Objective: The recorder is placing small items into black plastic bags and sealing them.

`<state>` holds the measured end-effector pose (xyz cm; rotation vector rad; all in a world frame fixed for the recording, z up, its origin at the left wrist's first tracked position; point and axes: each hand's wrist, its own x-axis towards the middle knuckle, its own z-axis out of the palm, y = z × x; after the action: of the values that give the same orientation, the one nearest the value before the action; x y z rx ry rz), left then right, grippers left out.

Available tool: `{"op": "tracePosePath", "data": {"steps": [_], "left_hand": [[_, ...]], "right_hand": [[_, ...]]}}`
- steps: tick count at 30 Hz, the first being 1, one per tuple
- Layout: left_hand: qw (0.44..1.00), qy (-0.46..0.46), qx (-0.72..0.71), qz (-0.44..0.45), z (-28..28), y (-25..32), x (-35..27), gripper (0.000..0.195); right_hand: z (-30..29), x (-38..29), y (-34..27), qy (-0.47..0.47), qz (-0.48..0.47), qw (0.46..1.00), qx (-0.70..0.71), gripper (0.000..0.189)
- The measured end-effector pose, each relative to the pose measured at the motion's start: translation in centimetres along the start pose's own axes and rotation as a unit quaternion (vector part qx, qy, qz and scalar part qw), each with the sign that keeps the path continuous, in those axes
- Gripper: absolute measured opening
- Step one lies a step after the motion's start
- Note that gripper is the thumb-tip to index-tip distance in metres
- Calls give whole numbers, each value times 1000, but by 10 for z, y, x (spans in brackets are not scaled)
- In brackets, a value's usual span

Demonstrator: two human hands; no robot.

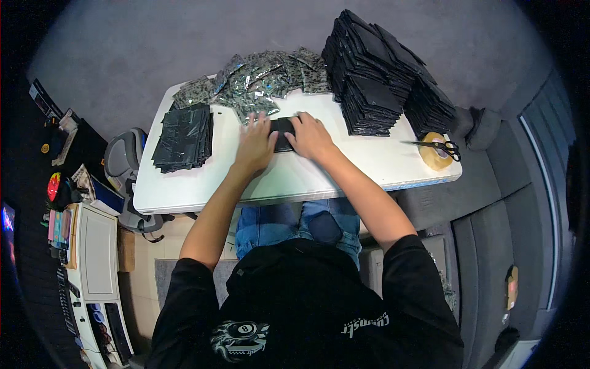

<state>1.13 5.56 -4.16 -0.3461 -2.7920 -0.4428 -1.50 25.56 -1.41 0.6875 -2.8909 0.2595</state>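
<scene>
A small flat black packet [282, 134] lies on the white table [368, 159] in front of me. My left hand [254, 144] is spread along its left side, the fingertips blurred, the thumb at its edge. My right hand [312, 136] rests on its right side, thumb on the dark surface. Just beyond my hands is a heap of clear plastic bags holding camouflage-patterned pieces [272, 76]. To the left sits a stack of black plastic-wrapped packets [183, 137]. Tall stacks of similar black packets [373, 78] stand at the back right.
On the table's right end, black-handled scissors [438, 145] lie over a roll of clear tape [433, 159]. A grey sofa [488, 203] is on the right. An office chair [126, 154] and a white cabinet [97, 251] stand on the left.
</scene>
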Motion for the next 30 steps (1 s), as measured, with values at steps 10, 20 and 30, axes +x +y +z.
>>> {"op": "tracePosePath", "data": {"steps": [10, 20, 30], "left_hand": [[997, -79, 14, 21, 19, 6, 21, 77], [997, -46, -20, 65, 2, -25, 63, 54], [917, -143, -367, -60, -34, -15, 97, 28]], "right_hand": [[45, 22, 11, -61, -10, 998, 20, 70], [4, 61, 62, -85, -10, 993, 78, 63], [-25, 61, 79, 21, -41, 971, 235, 38]]}}
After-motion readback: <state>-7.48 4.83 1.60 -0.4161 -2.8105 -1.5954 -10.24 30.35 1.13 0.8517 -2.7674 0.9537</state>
